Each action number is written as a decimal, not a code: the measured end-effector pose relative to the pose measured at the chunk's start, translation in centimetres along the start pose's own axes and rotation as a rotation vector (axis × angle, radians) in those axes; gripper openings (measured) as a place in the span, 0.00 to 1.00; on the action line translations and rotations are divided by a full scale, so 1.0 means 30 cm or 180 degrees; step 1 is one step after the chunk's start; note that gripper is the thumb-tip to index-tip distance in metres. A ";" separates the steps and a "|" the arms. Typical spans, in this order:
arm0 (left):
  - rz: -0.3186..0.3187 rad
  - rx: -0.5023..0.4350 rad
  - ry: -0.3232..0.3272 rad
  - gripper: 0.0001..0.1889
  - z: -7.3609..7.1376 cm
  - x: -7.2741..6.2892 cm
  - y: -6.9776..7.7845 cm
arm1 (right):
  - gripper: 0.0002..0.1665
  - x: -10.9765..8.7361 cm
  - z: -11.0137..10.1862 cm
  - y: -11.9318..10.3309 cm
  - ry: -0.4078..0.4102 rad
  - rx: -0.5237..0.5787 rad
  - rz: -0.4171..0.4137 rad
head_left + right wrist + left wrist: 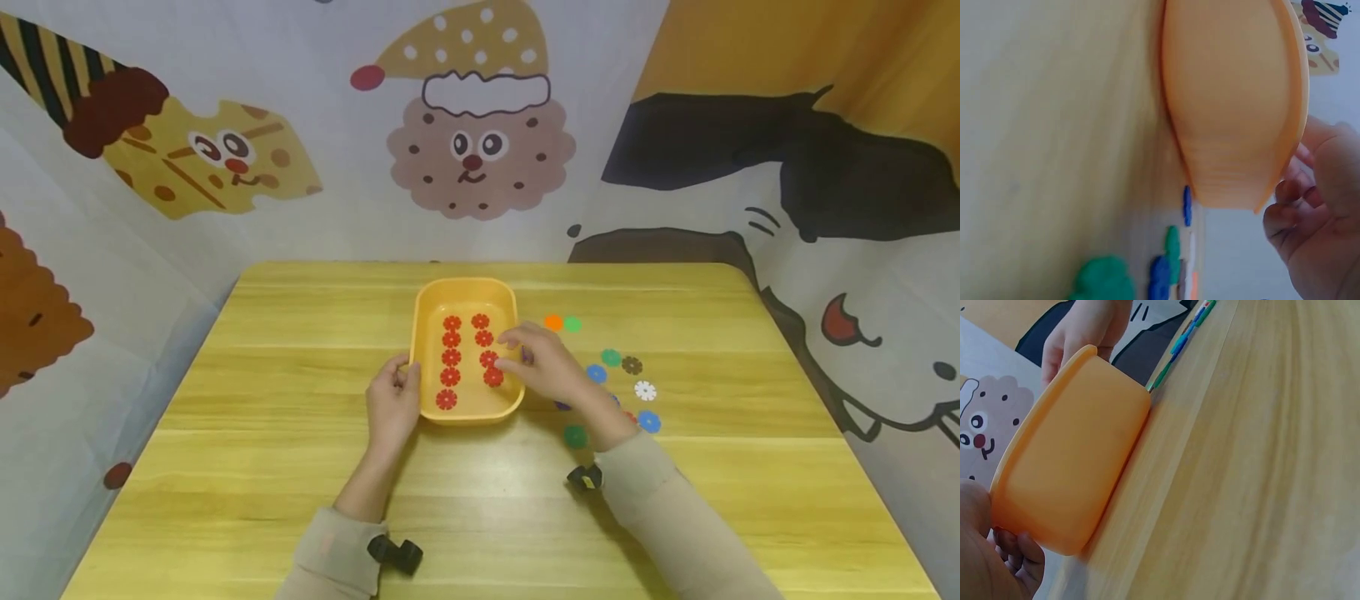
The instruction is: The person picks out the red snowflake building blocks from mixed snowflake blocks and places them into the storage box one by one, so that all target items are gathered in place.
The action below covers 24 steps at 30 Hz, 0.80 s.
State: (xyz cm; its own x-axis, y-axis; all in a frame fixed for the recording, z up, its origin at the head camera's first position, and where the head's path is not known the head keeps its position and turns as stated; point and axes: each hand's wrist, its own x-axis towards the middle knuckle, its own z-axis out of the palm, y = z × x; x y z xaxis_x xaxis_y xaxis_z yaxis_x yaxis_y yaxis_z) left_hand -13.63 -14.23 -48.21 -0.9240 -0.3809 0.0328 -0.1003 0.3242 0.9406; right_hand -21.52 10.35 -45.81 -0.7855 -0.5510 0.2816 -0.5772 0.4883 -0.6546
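A yellow plastic tray [472,419] sits on the table, holding several red snowflake-shaped discs [451,357] in two columns. My left hand [393,407] grips the tray's left side, thumb at the rim and fingers curled beneath it. My right hand [553,367] is at the right rim, its thumb and index finger reaching over the tray close to the red discs [492,377] of the right column. Those two fingertips are apart, with nothing visible between them. In the right wrist view, the other fingers [1285,215] bend loosely outside the rim; contact with it is unclear.
Right of the tray lie loose discs: orange [553,322], light green [573,324], brown [632,365], white [645,391], blue [649,422] and green [576,437]. My right forearm partly covers others. A cartoon-printed curtain [330,233] stands behind the wooden table [300,308].
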 end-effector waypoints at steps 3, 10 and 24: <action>-0.0033 -0.0002 -0.0005 0.17 0.000 -0.004 0.000 | 0.18 -0.022 -0.004 0.018 0.0219 0.0172 -0.0095; -0.0011 0.0005 0.0010 0.17 -0.001 -0.004 -0.001 | 0.16 -0.060 -0.038 0.044 0.0329 0.0299 -0.0013; -0.0046 0.0005 -0.0010 0.17 0.001 -0.002 0.004 | 0.14 -0.122 -0.098 0.086 0.0199 0.0198 0.0291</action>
State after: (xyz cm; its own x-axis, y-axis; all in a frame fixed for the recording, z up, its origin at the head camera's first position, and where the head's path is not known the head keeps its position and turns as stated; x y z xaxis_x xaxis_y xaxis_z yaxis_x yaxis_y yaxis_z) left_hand -13.59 -14.13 -48.11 -0.9236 -0.3829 0.0182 -0.1142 0.3200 0.9405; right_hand -20.78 15.61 -46.46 -0.8477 -0.4619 0.2608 -0.4892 0.4905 -0.7212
